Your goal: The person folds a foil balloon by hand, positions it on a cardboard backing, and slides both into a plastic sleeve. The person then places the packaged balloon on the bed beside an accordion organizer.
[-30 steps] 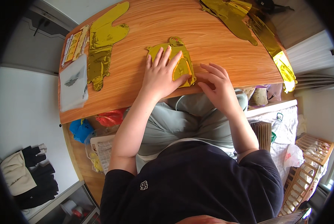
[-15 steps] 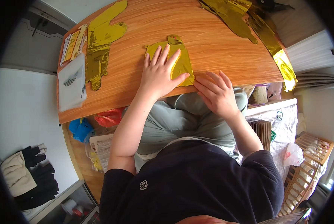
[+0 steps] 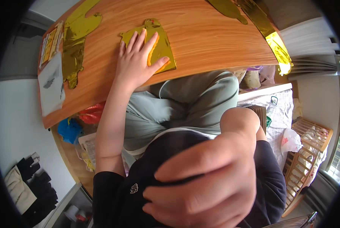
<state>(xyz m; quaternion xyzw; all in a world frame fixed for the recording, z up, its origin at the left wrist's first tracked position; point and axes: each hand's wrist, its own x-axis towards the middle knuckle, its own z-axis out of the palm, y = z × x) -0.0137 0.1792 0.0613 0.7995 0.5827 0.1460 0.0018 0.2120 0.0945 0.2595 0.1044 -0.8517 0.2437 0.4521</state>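
My left hand [image 3: 137,60] lies flat, fingers spread, on a flattened gold foil balloon [image 3: 166,49] near the front edge of the wooden table [image 3: 208,34]. It presses on the foil without gripping it. My right hand [image 3: 204,178] is raised very close to the camera and fills the lower middle of the view. Its fingers are curled together and nothing shows in them. My lap in grey-green trousers shows below the table edge.
More gold foil shapes lie at the table's left [image 3: 76,41] and far right [image 3: 261,19]. A printed packet [image 3: 50,41] and a white sheet [image 3: 52,85] sit at the left end. Red [image 3: 90,114] and blue [image 3: 69,129] bags lie under the table; a wooden slatted rack [image 3: 310,152] stands right.
My right hand has left the table edge beside the gold foil and come up close to the camera. My left hand stays flat on the foil.
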